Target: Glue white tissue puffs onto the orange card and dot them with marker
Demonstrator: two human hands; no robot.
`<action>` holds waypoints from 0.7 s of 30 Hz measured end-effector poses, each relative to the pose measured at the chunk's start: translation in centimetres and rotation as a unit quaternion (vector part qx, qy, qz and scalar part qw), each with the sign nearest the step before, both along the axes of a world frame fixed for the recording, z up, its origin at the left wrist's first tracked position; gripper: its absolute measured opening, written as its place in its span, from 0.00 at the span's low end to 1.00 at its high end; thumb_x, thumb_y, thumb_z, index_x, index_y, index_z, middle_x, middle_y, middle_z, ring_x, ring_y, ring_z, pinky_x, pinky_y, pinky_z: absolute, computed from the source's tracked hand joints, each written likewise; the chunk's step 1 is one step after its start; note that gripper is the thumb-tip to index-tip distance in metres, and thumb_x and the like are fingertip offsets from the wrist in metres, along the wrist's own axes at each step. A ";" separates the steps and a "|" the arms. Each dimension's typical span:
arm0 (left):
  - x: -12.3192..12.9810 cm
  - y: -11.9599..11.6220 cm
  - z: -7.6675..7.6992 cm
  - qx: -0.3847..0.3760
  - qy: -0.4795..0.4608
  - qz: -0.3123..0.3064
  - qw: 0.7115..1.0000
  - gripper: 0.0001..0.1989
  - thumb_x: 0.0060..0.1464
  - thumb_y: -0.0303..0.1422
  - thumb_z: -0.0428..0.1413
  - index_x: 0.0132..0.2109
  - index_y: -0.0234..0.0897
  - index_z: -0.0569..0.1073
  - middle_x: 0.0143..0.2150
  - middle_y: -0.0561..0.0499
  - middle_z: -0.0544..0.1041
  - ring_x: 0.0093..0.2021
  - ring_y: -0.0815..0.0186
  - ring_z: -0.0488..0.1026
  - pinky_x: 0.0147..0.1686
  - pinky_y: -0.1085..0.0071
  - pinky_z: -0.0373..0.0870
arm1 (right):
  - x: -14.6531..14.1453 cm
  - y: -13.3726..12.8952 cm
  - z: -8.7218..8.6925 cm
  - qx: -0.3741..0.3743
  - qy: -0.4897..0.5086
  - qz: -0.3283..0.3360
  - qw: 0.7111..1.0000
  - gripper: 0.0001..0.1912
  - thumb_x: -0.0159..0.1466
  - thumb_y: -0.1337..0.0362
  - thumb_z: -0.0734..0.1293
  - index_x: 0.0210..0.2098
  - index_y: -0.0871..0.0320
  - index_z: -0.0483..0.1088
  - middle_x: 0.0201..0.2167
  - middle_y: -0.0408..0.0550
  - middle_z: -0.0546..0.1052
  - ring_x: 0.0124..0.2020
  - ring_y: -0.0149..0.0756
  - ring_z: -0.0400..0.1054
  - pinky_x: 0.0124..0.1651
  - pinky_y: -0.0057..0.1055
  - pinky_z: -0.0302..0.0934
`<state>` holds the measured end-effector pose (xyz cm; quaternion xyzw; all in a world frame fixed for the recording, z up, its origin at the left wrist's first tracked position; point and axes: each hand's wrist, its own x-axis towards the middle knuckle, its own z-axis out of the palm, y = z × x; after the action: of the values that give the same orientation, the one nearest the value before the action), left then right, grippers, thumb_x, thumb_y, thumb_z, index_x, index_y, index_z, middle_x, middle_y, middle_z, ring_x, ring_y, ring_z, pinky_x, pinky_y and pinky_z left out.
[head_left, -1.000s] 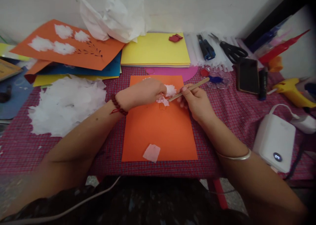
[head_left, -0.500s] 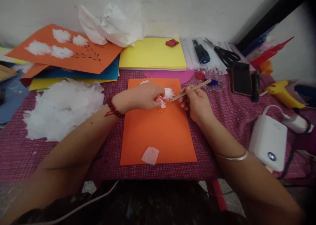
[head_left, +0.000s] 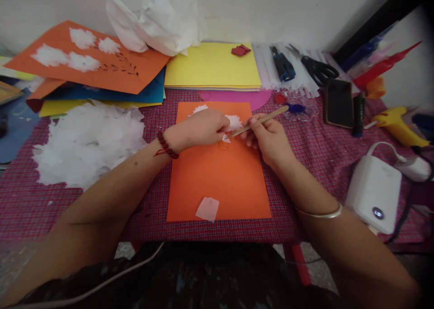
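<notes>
Red checked tablecloth (head_left: 325, 150) under everything. Heap of white paper pieces (head_left: 86, 146) on it, left of the orange sheet (head_left: 220, 182), which lies flat at centre. On the sheet: white tufts near the top, one loose pale square (head_left: 208, 208) at the near edge, slightly overhanging. Left hand (head_left: 205, 127): above the upper sheet, fingers bent and pinched together on a small white paper piece (head_left: 225, 139). Right hand (head_left: 269, 139): thumb and fingers gripping a flat wooden stick (head_left: 267, 118), tilted, its lower tip beside that piece; whether they touch, cannot tell.
</notes>
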<state>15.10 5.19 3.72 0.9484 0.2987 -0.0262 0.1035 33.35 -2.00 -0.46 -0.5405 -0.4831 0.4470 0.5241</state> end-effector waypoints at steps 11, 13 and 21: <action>0.3 0.1 -0.1 -0.031 -0.019 -0.006 0.999 0.11 0.57 0.29 0.51 0.32 0.33 0.77 0.32 0.47 0.77 0.30 0.67 0.68 0.30 0.69 0.55 | 0.2 0.0 0.4 -0.013 0.006 -0.064 0.998 0.15 0.68 0.54 0.67 0.29 0.55 0.67 0.17 0.38 0.71 0.13 0.24 0.60 0.14 0.23 0.47; 0.4 0.1 -0.2 -0.024 -0.008 -0.008 1.000 0.10 0.56 0.27 0.51 0.30 0.33 0.75 0.30 0.48 0.76 0.28 0.68 0.66 0.29 0.69 0.53 | 0.4 -0.1 0.5 -0.026 0.016 -0.085 0.996 0.15 0.68 0.56 0.66 0.28 0.55 0.66 0.16 0.38 0.70 0.12 0.24 0.58 0.13 0.24 0.46; 0.3 0.1 -0.2 -0.033 -0.006 0.003 0.999 0.10 0.55 0.27 0.51 0.30 0.34 0.76 0.30 0.48 0.75 0.27 0.67 0.65 0.28 0.68 0.52 | 0.1 -0.2 0.4 -0.012 0.004 -0.015 1.000 0.14 0.66 0.56 0.68 0.27 0.55 0.67 0.17 0.39 0.71 0.14 0.25 0.62 0.15 0.24 0.48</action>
<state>15.39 5.30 3.48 0.9437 0.3001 -0.0299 0.1363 33.43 -2.22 -0.06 -0.5519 -0.4674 0.4470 0.5264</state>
